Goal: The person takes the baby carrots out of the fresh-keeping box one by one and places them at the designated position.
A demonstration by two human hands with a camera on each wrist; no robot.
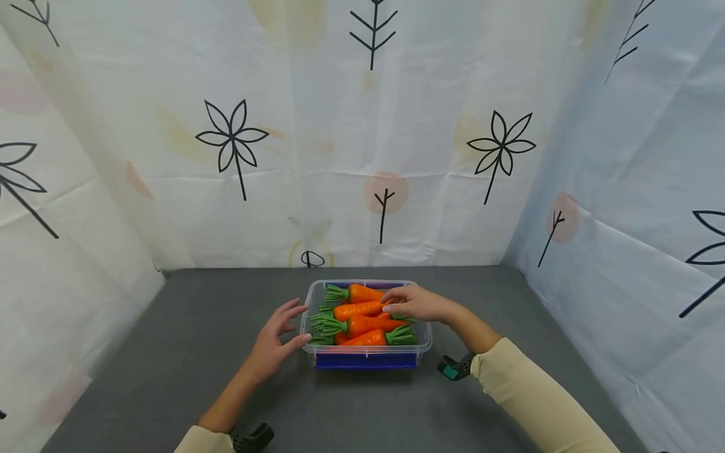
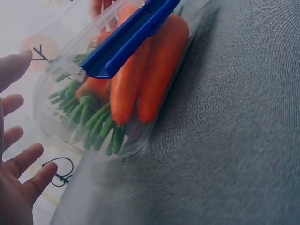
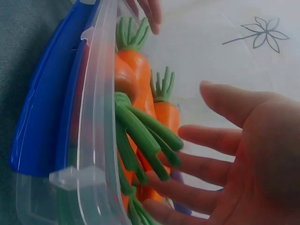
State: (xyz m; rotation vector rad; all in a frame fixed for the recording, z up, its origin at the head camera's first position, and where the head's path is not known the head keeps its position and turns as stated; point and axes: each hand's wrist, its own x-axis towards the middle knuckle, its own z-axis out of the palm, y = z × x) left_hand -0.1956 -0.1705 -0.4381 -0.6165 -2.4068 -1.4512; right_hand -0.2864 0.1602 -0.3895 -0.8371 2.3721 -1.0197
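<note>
A clear plastic container (image 1: pixel 423 343) with blue latches (image 1: pixel 365 361) stands on the grey table, filled with several orange toy-like carrots (image 1: pixel 362 326) with green tops. My left hand (image 1: pixel 270 349) is at its left side, thumb and fingers spread near the rim; in the left wrist view the fingers (image 2: pixel 28 159) are apart from the container. Over the right part of the carrots hovers my right hand (image 1: pixel 416 303), its fingers loosely extended. The right wrist view shows those fingers (image 3: pixel 201 168) spread beside the green tops with nothing gripped; whether the fingertips touch a carrot is unclear.
The grey tabletop (image 1: pixel 362 409) extends around the container. White fabric walls (image 1: pixel 340 145) with line-drawn plants enclose the back and both sides. Dark wrist straps sit on both wrists, the right strap (image 1: pixel 455 367) close to the container's right side.
</note>
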